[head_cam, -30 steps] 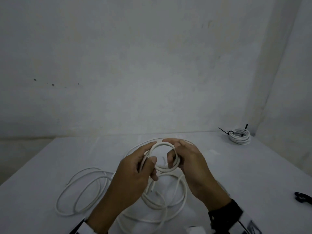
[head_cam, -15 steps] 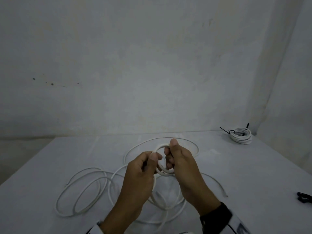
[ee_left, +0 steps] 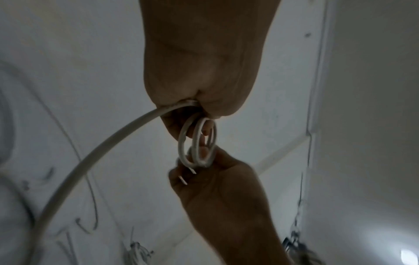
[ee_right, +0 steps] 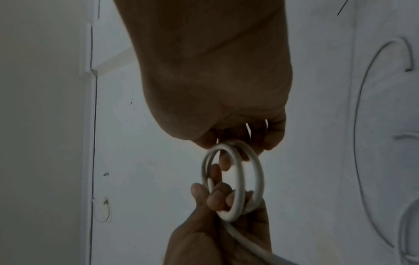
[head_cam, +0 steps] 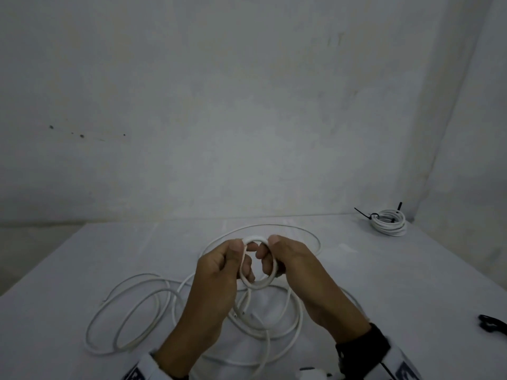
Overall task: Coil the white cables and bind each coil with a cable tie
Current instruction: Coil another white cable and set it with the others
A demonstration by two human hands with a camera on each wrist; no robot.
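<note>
While both hands sit above table (head_cam: 82, 256), I see left hand (head_cam: 216, 272) and right hand (head_cam: 296, 270) pinching small coil (head_cam: 258, 283), 2 loops, held upright between them. Loose white cable (head_cam: 131, 303) sprawls beneath; bound coil (head_cam: 388, 222) far right corner.

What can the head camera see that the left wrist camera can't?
Only the head camera shows the tied coil at the table's far right corner and the loose loops lying at the left. Only the left wrist camera shows the small coil as separate rings, with the cable running off it. Both show the left hand and right hand holding it.
</note>
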